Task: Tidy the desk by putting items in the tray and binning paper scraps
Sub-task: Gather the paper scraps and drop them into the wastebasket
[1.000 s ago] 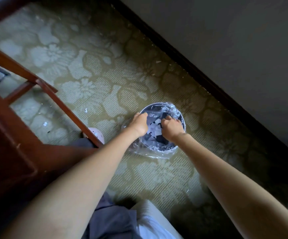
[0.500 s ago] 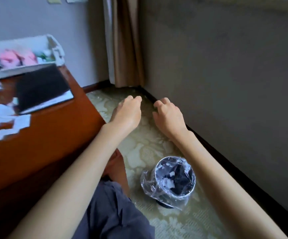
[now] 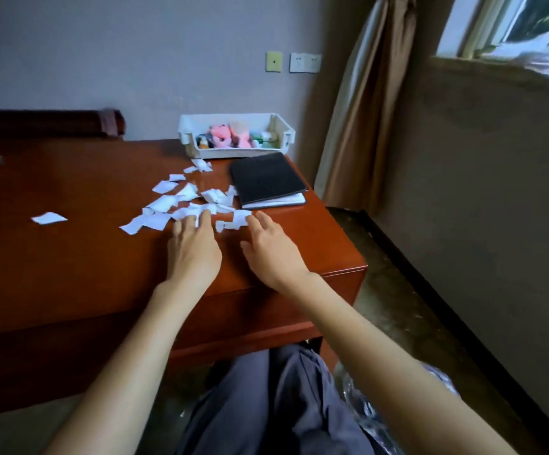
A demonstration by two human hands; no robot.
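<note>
Several white paper scraps [image 3: 181,205] lie scattered on the brown wooden desk [image 3: 69,257]. My left hand [image 3: 194,247] rests palm down with its fingertips touching the near scraps. My right hand [image 3: 271,249] lies flat beside it, fingers spread, touching a scrap [image 3: 233,221]. Both hands hold nothing. A white tray [image 3: 237,152] stands at the desk's back edge with pink soft toys [image 3: 230,134] and small items inside. The plastic-lined bin [image 3: 365,412] shows only partly on the floor at lower right, behind my right forearm.
A black notebook [image 3: 266,180] lies in front of the tray near the desk's right edge. One lone scrap [image 3: 48,218] sits far left. A curtain [image 3: 365,103] hangs by the wall at right. My knees are under the desk's front edge.
My hands left the bin on the floor, rose past the desk's side, and now lie on the desktop at the scraps. My view swung up from the floor to the desk.
</note>
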